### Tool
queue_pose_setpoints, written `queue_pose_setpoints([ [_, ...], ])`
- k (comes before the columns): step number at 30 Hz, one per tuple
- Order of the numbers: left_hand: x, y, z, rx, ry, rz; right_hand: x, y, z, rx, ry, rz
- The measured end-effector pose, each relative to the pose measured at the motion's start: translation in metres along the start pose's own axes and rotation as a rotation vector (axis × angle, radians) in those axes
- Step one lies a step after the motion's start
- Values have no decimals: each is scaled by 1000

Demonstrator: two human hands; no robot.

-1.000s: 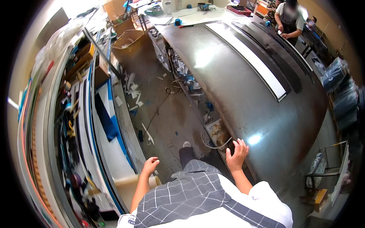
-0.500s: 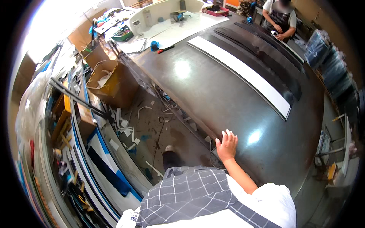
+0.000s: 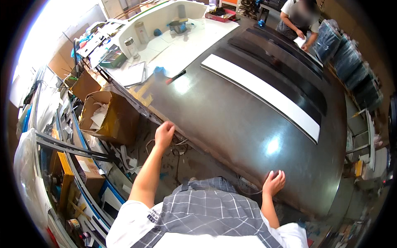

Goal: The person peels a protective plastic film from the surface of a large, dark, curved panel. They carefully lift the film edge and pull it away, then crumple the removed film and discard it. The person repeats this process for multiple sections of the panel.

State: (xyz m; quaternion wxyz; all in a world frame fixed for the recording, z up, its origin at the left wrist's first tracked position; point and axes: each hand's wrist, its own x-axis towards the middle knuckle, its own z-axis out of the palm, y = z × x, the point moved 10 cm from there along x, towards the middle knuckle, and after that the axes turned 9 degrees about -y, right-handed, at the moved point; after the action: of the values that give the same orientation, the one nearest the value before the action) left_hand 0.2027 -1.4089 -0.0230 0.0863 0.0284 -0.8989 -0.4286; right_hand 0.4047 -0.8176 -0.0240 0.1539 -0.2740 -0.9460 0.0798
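Observation:
My left hand (image 3: 165, 135) is closed in a loose fist at the near left edge of the dark metal-topped table (image 3: 231, 120), with nothing visible in it. My right hand (image 3: 274, 183) is over the table's near edge, its fingers curled and its thumb held apart; the dark gap between them shows no thing I can make out. Beyond both hands, a long white strip (image 3: 264, 95) lies slantwise across the tabletop. Behind it are long dark strips (image 3: 285, 70).
A brush (image 3: 177, 77) and a blue item (image 3: 159, 71) lie near a white sheet with a jar (image 3: 131, 47). Across the table a co-worker (image 3: 295, 25) handles a white piece. A cardboard box (image 3: 120, 118) and racked long profiles (image 3: 70, 151) stand at left.
My left hand has come into view at the table edge. My right hand has shifted right and nearer, its fingers now curled rather than spread. The view has also shifted.

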Motion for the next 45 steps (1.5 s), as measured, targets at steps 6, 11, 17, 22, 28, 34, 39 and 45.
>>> queue_pose_setpoints([
  [6, 169, 10, 5, 332, -72, -41, -4, -5, -4, 22, -1, -9],
  [11, 237, 1, 3, 589, -82, -136, -4, -12, -1, -4, -22, 3],
  [17, 286, -36, 22, 670, -162, -220, 17, -18, 11, 37, -127, 107],
  [22, 281, -56, 49, 587, -237, -93, 26, -72, 24, 7, -171, 82],
  [28, 242, -75, -44, 172, 49, -143, 10, -144, 42, 16, -239, 30],
  [34, 309, -186, -104, 119, 83, -453, 2, -197, 56, 63, -221, 71],
  [39, 325, -153, -118, 388, 181, -326, -12, -200, 54, 14, -121, 163],
  [45, 334, -188, -144, 700, 268, -133, -11, -204, 57, -8, -58, 208],
])
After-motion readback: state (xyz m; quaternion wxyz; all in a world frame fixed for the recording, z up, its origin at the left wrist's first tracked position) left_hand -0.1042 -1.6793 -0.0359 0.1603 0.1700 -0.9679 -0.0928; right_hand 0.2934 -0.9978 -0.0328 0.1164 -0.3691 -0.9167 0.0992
